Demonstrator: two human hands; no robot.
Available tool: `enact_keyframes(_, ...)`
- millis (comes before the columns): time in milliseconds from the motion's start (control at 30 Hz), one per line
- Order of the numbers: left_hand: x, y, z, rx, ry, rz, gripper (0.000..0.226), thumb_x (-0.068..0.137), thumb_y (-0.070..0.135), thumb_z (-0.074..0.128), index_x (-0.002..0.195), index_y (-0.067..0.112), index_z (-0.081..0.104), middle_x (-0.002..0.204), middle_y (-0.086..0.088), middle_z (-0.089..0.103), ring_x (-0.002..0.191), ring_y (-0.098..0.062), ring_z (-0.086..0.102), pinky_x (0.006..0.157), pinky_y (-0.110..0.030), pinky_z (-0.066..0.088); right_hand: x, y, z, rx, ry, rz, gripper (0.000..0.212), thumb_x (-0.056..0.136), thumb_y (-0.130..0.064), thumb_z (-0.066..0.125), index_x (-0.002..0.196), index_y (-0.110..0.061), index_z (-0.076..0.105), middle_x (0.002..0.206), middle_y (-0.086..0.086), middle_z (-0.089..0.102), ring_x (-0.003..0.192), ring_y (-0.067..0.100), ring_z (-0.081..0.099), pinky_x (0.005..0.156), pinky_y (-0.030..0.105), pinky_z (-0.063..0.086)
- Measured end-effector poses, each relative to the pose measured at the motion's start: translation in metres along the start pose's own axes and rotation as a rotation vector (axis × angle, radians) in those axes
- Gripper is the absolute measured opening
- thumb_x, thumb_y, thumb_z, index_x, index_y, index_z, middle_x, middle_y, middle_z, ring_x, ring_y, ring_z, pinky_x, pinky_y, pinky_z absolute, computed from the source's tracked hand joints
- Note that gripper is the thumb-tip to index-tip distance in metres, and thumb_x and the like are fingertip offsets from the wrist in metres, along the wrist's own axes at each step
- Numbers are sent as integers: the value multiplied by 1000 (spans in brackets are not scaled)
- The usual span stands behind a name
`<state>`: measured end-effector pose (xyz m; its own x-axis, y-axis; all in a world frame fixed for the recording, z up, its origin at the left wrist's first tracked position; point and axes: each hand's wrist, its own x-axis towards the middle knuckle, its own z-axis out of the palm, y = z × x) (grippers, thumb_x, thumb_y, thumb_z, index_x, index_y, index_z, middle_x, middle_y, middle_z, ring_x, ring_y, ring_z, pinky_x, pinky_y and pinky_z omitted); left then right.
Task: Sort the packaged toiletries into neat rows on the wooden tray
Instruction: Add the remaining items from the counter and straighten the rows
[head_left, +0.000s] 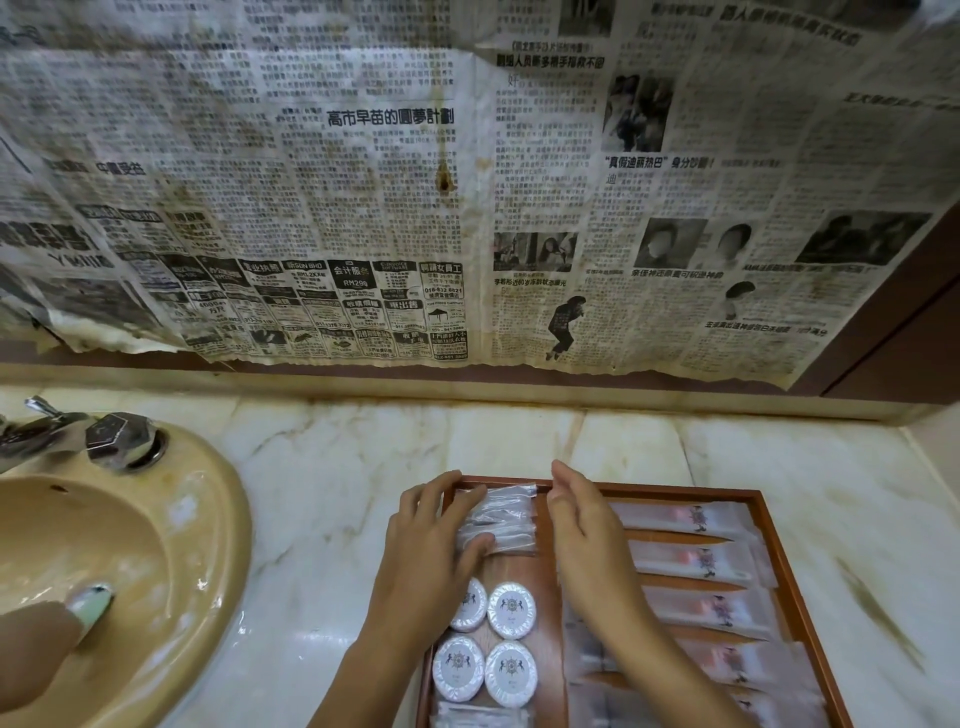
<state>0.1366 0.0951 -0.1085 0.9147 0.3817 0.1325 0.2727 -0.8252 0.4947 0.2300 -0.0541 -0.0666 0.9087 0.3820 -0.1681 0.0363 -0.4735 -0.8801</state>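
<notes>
The left hand (436, 540) lies flat, fingers straight, on clear sachets (506, 519) in the wooden tray's (779, 551) far-left corner; the right hand (582, 525) hovers open just beside them. Newspaper (363, 182) behind reads "RM299".

One head cam, wide-angle, on my head, looking forward and down, close over the surface (363, 519). Tray (769, 525) sits low centre-right, sink (208, 545) at left edge, newspaper (363, 182) wall fills the top.
</notes>
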Motion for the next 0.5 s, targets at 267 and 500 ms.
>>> enact_keyframes(267, 2, 2, 0, 26, -40, -28, 38, 97, 37, 53, 135, 37, 52, 150, 12, 34, 135, -13, 28, 103, -32, 34, -17, -2, 27, 8, -7, 67, 48, 101, -16, 38, 149, -14, 36, 153, 0, 38, 139, 13, 35, 115, 26, 26)
enact_keyframes(500, 3, 1, 0, -16, -16, -28, 39, 97, 42, 42, 134, 36, 52, 148, 12, 36, 135, -11, 28, 104, -33, 37, -23, 0, 23, 62, -7, 45, 46, 101, -16, 40, 147, -18, 40, 146, -6, 44, 133, 8, 40, 111, 24, 31)
